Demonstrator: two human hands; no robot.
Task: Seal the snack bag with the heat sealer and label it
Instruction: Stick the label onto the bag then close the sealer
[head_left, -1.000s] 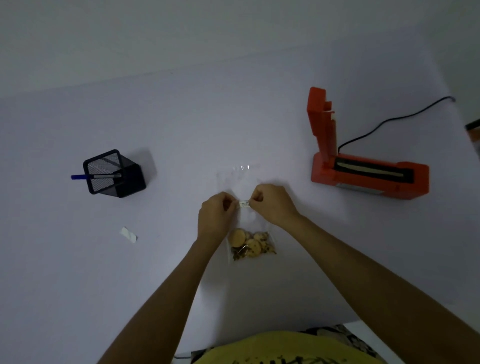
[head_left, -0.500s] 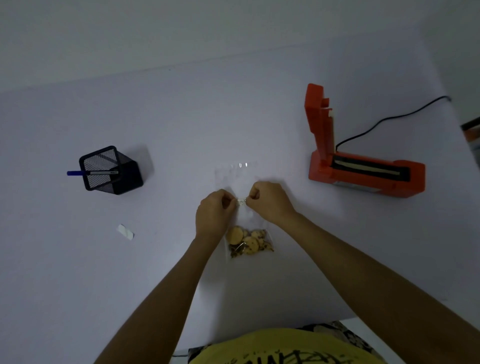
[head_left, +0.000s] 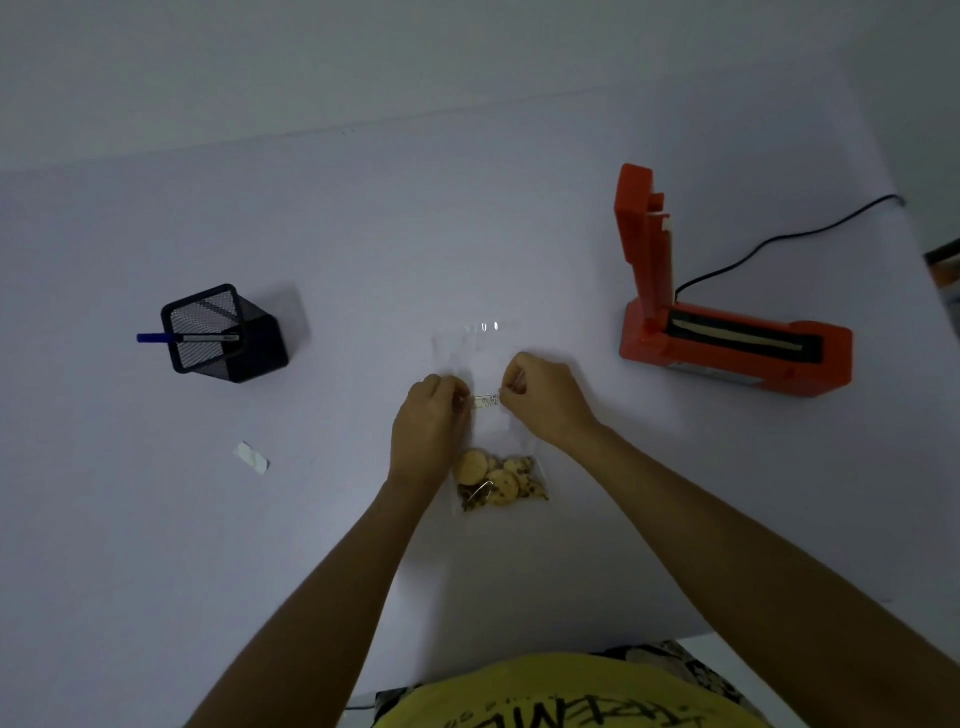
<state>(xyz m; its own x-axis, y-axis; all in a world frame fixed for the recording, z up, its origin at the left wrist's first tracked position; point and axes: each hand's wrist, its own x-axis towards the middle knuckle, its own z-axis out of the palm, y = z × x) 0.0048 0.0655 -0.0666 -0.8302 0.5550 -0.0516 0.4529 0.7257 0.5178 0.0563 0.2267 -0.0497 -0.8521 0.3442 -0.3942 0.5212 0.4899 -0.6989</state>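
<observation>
A clear snack bag (head_left: 483, 364) lies flat on the white table, with cookies (head_left: 501, 480) bunched at its near end. A small white label (head_left: 485, 400) with dark writing sits across the bag's middle. My left hand (head_left: 431, 426) pinches the label's left end and my right hand (head_left: 545, 395) pinches its right end, both resting over the bag. The orange heat sealer (head_left: 727, 338) stands to the right with its lid raised upright and its sealing strip showing.
A black mesh pen holder (head_left: 223, 335) with a blue pen (head_left: 156, 338) sticking out stands at the left. A small white backing strip (head_left: 252, 458) lies near it. The sealer's black cord (head_left: 779, 241) runs off to the right edge.
Both hands stay pinched on the label over the bag; the visible stretch of label between them is slightly longer. Nothing else has moved.
</observation>
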